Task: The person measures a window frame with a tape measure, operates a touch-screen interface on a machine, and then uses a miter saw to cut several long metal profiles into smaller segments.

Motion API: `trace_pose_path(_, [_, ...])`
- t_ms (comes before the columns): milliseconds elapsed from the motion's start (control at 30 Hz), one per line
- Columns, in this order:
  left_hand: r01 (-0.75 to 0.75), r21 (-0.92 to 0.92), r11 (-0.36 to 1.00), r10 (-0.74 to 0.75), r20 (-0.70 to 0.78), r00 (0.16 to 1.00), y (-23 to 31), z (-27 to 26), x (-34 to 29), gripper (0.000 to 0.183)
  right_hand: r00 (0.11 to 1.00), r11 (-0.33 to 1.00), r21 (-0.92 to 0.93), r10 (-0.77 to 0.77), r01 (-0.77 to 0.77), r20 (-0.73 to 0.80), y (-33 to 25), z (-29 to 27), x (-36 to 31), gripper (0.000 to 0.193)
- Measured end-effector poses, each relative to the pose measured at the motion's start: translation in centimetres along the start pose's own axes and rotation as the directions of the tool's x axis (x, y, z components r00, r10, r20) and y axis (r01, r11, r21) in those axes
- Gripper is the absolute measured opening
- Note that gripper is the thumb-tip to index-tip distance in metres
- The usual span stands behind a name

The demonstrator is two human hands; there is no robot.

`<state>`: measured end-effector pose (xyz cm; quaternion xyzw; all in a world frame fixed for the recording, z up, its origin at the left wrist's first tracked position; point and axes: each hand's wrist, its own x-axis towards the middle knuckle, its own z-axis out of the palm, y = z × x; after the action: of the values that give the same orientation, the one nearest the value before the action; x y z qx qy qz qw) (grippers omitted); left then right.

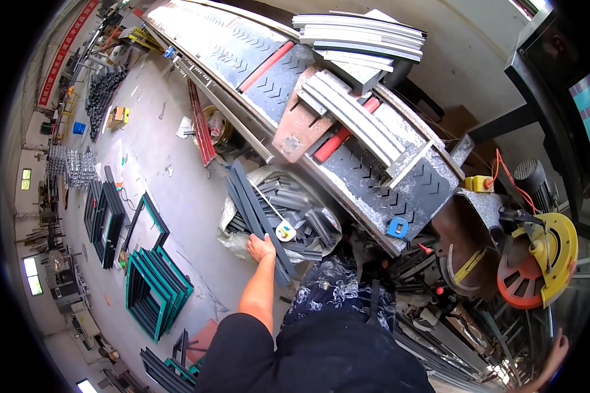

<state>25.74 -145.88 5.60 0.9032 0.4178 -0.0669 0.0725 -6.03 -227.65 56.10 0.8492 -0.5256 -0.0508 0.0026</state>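
My left hand (261, 247) is closed round long dark grey metal profiles (249, 203), which slant up and away over a sack. A white and yellow tape measure (286, 230), its blade drawn out, lies beside them, just right of the hand. The sack (228, 226) is whitish and full of short metal offcuts (301, 204). My right hand (557, 350) shows at the far right rim, below a cutting saw with a yellow and orange guard (557, 255). Its fingers are stretched thin by the lens, and their grip is unclear.
A conveyor table (242, 46) runs along the right, bearing light metal profiles (357, 121) and a blue tape measure (397, 227). Green-edged frames (154, 291) and dark frames (105, 219) stand on the floor to the left. Loose profiles (439, 340) lie under the saw.
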Motion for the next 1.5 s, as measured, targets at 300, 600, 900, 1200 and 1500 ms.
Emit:
trace_pose_path(300, [-0.640,0.114,0.760,0.646,-0.244,0.723,4.0,-2.5,0.1,0.045,0.991,0.999,-0.003,0.039,-0.040,-0.127,-11.5,-1.9,-4.5,0.045])
trace_pose_path(600, [-0.912,-0.384,-0.147,0.984,-0.146,-0.098,19.5,-7.1,-16.1,0.031,0.971,0.941,0.317,0.174,-0.116,-0.162,-11.0,-1.4,-5.3,0.050])
trace_pose_path(900, [-0.751,-0.526,-0.399,0.768,0.256,-0.587,16.9,-3.8,-29.2,0.019,0.906,0.962,0.259,0.033,0.086,-0.422,-8.9,-2.0,-8.3,0.053])
trace_pose_path(1200, [-0.769,-0.382,-0.513,0.500,0.595,-0.629,1.7,-0.1,-31.0,0.023,0.944,0.307,0.926,0.173,0.219,-0.281,-7.7,30.8,-26.6,0.024])
trace_pose_path(1500, [-0.660,-0.512,-0.550,0.265,0.643,-0.719,-9.7,-2.9,-45.9,0.026,0.652,0.031,0.659,-0.119,-0.752,0.749,7.8,52.9,-56.8,0.021])
